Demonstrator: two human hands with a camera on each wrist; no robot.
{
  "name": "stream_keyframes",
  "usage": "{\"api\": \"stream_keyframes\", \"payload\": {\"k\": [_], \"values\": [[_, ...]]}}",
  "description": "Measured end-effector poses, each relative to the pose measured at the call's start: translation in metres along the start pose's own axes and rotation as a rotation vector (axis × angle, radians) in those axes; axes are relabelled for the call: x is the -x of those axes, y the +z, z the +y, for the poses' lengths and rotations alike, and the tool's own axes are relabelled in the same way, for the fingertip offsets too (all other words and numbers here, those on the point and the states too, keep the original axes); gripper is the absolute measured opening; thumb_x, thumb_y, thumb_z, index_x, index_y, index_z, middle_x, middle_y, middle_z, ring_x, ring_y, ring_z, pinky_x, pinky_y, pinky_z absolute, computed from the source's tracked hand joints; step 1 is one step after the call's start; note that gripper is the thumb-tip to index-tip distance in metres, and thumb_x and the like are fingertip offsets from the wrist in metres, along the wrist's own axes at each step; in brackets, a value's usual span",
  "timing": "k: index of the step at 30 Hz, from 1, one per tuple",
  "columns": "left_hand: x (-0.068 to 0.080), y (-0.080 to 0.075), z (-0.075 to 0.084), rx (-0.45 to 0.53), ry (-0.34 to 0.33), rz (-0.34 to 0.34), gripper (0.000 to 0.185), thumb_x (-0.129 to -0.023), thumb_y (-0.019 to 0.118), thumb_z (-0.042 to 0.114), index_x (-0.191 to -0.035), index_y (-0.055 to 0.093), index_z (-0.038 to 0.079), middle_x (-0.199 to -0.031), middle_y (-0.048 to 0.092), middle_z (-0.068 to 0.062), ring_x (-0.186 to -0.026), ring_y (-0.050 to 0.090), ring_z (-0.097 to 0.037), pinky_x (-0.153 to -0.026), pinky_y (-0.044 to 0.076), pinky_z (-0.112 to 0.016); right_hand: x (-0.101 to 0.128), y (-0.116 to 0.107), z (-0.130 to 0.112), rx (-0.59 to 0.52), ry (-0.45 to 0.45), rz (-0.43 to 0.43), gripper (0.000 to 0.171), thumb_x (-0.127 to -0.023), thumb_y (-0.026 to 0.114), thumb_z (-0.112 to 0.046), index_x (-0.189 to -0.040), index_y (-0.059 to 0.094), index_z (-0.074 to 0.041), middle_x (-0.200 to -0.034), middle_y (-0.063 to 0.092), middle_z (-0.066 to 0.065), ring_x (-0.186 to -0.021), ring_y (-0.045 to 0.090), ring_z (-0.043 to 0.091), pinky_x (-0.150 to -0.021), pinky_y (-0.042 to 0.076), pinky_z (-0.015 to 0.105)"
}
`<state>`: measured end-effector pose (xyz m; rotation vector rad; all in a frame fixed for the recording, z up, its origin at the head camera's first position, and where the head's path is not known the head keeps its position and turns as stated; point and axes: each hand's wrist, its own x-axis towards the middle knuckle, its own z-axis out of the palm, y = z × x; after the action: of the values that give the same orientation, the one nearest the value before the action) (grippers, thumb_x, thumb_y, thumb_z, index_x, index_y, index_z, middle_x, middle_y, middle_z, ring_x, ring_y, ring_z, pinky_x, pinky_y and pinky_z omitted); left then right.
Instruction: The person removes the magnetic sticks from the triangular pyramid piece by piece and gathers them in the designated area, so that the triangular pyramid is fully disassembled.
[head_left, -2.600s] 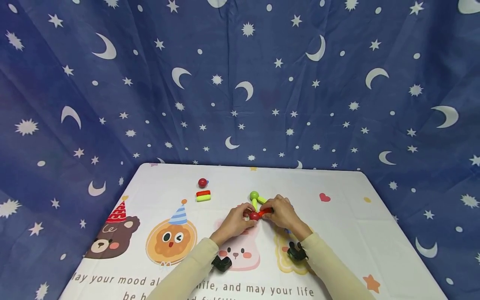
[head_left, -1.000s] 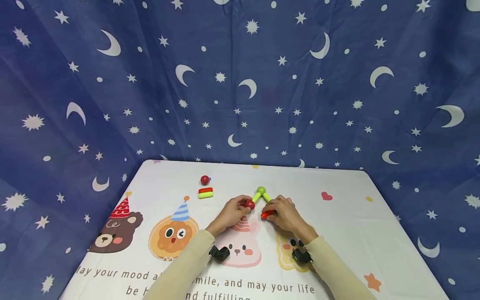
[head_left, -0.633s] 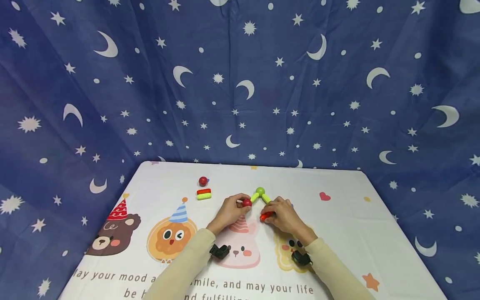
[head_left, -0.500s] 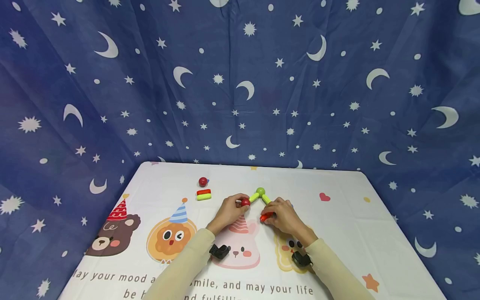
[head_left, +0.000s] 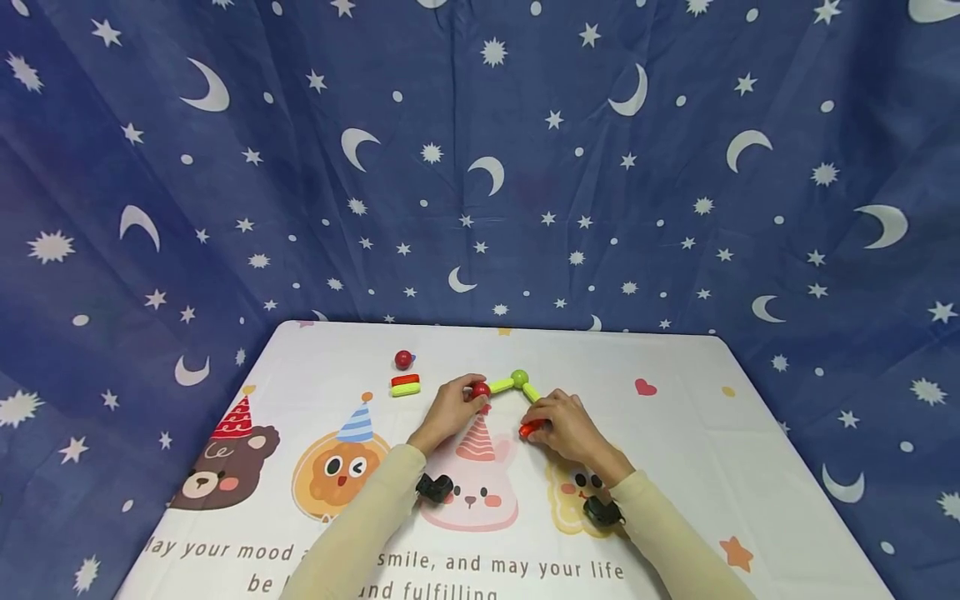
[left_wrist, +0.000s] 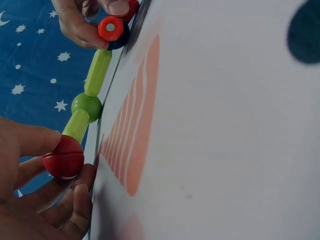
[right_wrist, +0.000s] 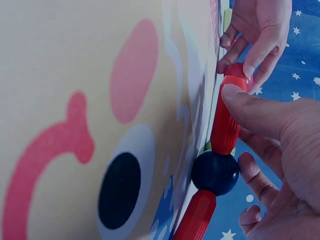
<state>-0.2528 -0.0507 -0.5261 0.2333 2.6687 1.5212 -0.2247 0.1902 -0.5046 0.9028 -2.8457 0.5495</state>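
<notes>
My left hand (head_left: 448,412) holds a red ball (left_wrist: 64,157) between thumb and fingers. A lime-green magnetic stick (left_wrist: 76,125) runs from that ball to a green ball (head_left: 520,379). A second lime stick (left_wrist: 98,72) slants from the green ball toward my right hand (head_left: 567,429). There the thumb presses a red stick (right_wrist: 227,117) from one side, with fingers behind it. This stick joins a dark blue ball (right_wrist: 215,173), from which another red stick (right_wrist: 196,215) extends. The first red stick's free end points toward the left hand, apart from the red ball in the head view.
Farther back on the left of the white printed table (head_left: 652,467) lie another red ball (head_left: 403,360) with a bit of blue beside it, a loose red stick (head_left: 405,380) and a loose lime stick (head_left: 406,390). A star-patterned blue curtain (head_left: 480,167) hangs behind the table.
The red ball, earlier at the red stick's tip, has moved left and away from it in my left hand. The lime stick has swung outward, widening the bend. My right hand has stayed nearly still lately.
</notes>
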Motion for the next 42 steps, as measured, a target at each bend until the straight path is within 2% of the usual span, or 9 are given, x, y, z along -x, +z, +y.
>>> {"api": "stream_keyframes", "payload": {"k": [7,12,18,24,32,38,42], "values": [[-0.002,0.001,0.002,0.015,-0.042,-0.002,0.038,-0.093,0.066,0.015,-0.131,0.059,0.012,-0.126,0.063,-0.013,-0.094,0.063,-0.017,-0.088,0.055,-0.034,0.001,0.004,0.002,-0.009,0.008,0.009,0.026,-0.075,0.085,-0.024,-0.100,0.078,-0.023,-0.107,0.074,-0.005,-0.099,0.056,0.015,-0.081,0.035,0.033],[-0.003,0.000,0.001,0.005,-0.047,-0.002,0.038,-0.093,0.066,0.016,-0.130,0.060,0.015,-0.126,0.063,-0.012,-0.093,0.063,-0.016,-0.085,0.054,-0.032,-0.001,0.003,0.001,-0.023,0.020,0.034,0.026,-0.076,0.085,-0.024,-0.100,0.077,-0.022,-0.108,0.074,-0.004,-0.099,0.058,0.015,-0.082,0.037,0.035],[-0.005,0.000,0.001,0.015,-0.058,0.000,0.038,-0.093,0.067,0.016,-0.130,0.060,0.015,-0.127,0.063,-0.010,-0.098,0.063,-0.018,-0.090,0.055,-0.035,-0.013,-0.005,-0.001,-0.105,0.084,0.129,0.023,-0.082,0.080,-0.021,-0.103,0.075,-0.016,-0.113,0.072,0.002,-0.107,0.060,0.024,-0.090,0.043,0.049],[-0.007,-0.001,0.000,-0.007,-0.028,0.005,0.038,-0.090,0.070,0.014,-0.128,0.061,0.013,-0.120,0.066,-0.009,-0.099,0.060,-0.019,-0.093,0.051,-0.037,-0.031,-0.007,0.002,-0.155,0.167,0.160,0.025,-0.084,0.079,-0.021,-0.108,0.073,-0.015,-0.121,0.068,0.005,-0.115,0.058,0.030,-0.099,0.041,0.056],[-0.010,-0.002,-0.004,-0.043,0.012,0.008,0.038,-0.088,0.073,0.015,-0.125,0.064,0.011,-0.115,0.070,-0.010,-0.110,0.064,-0.025,-0.099,0.049,-0.043,-0.056,-0.003,0.004,-0.186,0.218,0.097,0.031,-0.087,0.075,-0.024,-0.116,0.071,-0.017,-0.133,0.059,0.007,-0.127,0.051,0.032,-0.106,0.036,0.057],[-0.009,-0.002,-0.007,-0.046,0.043,0.009,0.040,-0.086,0.075,0.016,-0.124,0.064,0.010,-0.115,0.070,-0.011,-0.108,0.064,-0.025,-0.097,0.049,-0.043,-0.070,0.008,0.005,-0.165,0.218,-0.001,0.034,-0.087,0.075,-0.027,-0.121,0.070,-0.022,-0.141,0.055,0.008,-0.133,0.047,0.034,-0.104,0.035,0.059],[-0.006,-0.001,-0.010,-0.051,0.043,0.008,0.039,-0.085,0.076,0.017,-0.122,0.064,0.012,-0.116,0.070,-0.009,-0.107,0.064,-0.023,-0.096,0.050,-0.042,-0.076,0.014,0.004,-0.155,0.223,-0.053,0.032,-0.086,0.076,-0.025,-0.117,0.072,-0.022,-0.139,0.056,0.009,-0.130,0.048,0.036,-0.101,0.037,0.061]]}}
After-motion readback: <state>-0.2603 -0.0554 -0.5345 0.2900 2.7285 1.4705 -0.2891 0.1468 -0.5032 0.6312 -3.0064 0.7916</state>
